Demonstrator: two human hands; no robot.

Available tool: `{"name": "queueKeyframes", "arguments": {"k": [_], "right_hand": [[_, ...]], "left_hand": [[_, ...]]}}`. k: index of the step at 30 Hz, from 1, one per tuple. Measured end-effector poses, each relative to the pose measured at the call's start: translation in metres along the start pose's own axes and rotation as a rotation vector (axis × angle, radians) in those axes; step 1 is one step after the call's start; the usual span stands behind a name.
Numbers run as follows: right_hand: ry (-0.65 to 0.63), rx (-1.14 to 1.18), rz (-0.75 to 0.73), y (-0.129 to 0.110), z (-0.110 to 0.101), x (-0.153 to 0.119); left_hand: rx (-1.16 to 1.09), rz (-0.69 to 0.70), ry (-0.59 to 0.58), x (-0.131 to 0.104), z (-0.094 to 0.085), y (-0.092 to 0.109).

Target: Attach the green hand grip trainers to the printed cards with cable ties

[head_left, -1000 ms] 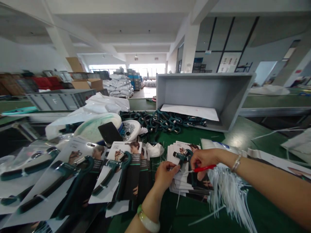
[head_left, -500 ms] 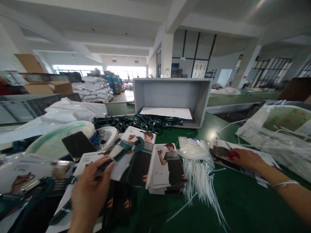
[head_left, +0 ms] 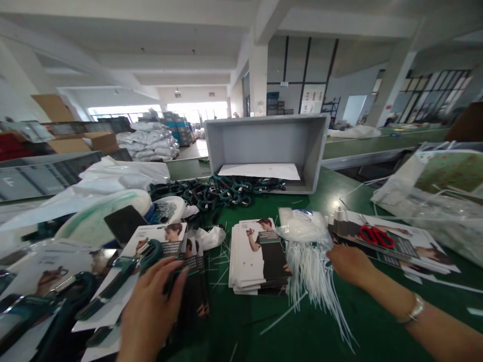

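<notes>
My left hand (head_left: 153,301) is at the lower left, fingers bent and apart, beside the lower edge of a printed card (head_left: 171,239) bearing a dark green carabiner-like clip (head_left: 126,271). That card lies over other cards with clips. Toward the right, my right hand (head_left: 350,264) has its fingertips bunched at the edge of a bundle of white cable ties (head_left: 309,266), which spill from a clear bag (head_left: 304,226). Whatever the fingertips pinch, if anything, is hidden. Red-handled scissors (head_left: 376,236) rest on cards just beyond that hand. Between my hands sits a stack of printed cards (head_left: 260,259).
Behind the stack, a grey crate (head_left: 266,143) lies on its side with many green clips (head_left: 219,193) before it. A white bowl of small metal parts (head_left: 168,208) and a round lid (head_left: 109,211) stand left. A plastic bag (head_left: 437,196) lies right.
My left hand has lowered the carded clip onto the cards at the left and let go. My right hand has left the scissors on the cards and moved left to the cable ties.
</notes>
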State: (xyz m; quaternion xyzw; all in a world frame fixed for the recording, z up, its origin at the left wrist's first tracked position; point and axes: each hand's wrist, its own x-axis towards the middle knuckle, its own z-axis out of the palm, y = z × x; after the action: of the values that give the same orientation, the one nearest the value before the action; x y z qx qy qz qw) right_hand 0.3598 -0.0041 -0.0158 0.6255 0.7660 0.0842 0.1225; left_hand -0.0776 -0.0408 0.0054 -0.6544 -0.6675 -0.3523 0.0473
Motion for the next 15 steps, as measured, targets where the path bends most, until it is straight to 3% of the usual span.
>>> {"name": "queueKeyframes", "arguments": {"k": [3, 5, 8, 11, 13, 15], "right_hand": [[0.033, -0.009, -0.027, -0.002, 0.014, 0.001], [0.053, -0.013, -0.055, 0.004, 0.021, 0.001], [0.124, -0.018, -0.048, 0.018, 0.026, -0.005], [0.313, 0.026, 0.026, 0.024, 0.012, -0.016], [0.46, 0.175, 0.083, 0.015, -0.006, -0.021], [0.488, 0.484, 0.103, -0.006, -0.025, -0.017]], "left_hand": [[-0.104, -0.049, -0.339, 0.009, 0.047, 0.047], [-0.142, -0.18, -0.476, 0.015, 0.079, 0.065], [-0.162, -0.256, -0.548, 0.023, 0.114, 0.075], [-0.173, -0.296, -0.533, 0.03, 0.128, 0.075], [-0.229, -0.344, -0.531, 0.035, 0.131, 0.072], [-0.289, -0.38, -0.532, 0.039, 0.134, 0.068]]}}
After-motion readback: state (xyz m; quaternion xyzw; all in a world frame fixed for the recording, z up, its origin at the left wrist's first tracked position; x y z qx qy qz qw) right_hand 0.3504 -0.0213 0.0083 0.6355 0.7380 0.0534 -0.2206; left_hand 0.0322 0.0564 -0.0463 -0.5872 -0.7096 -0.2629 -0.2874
